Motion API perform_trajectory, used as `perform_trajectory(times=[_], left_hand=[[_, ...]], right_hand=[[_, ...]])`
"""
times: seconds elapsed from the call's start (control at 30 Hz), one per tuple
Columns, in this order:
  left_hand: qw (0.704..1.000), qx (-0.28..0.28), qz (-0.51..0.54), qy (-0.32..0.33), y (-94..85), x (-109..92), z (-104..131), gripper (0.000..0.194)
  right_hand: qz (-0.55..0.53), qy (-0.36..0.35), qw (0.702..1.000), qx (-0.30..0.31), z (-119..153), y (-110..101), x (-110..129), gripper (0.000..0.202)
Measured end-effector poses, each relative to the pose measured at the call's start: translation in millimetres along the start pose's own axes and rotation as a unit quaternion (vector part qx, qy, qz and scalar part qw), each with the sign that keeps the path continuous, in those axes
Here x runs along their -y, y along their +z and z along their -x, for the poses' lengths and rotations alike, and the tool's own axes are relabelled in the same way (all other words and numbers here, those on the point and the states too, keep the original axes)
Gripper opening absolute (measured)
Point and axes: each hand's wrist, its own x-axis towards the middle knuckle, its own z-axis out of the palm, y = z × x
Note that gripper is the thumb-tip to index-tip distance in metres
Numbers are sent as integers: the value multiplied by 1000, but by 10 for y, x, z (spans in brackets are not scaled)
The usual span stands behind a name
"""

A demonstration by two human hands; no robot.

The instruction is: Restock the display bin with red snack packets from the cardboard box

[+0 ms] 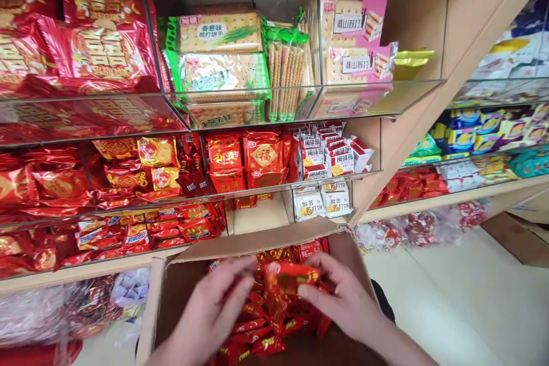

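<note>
A cardboard box (261,240) full of red snack packets (261,329) with gold print stands in front of me. My right hand (343,294) pinches a red snack packet (285,277) between thumb and fingers, just above the pile. To the left of that packet, my left hand (217,297) hovers over the box, thumb and fingers apart and slightly blurred. Nothing shows in its grasp.
Clear-fronted shelves hold red packets (107,48), green-edged crackers (221,34), pink-edged crackers (349,63) and white packets (323,203). A slanted wooden panel (412,126) divides off more snacks at right. Plastic-wrapped goods (34,309) lie low at left, and another cardboard box (512,237) sits on the floor.
</note>
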Motion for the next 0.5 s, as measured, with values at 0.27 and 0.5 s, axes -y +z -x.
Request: perform_trajectory(times=[0.27, 0.5], left_hand=[[975, 45, -180, -125, -533, 905, -247, 35], [952, 38, -217, -211, -416, 908, -163, 32]], right_hand=[[299, -90, 950, 5, -1145, -23, 150, 14], [377, 29, 925, 44, -2137, 368, -440, 24]])
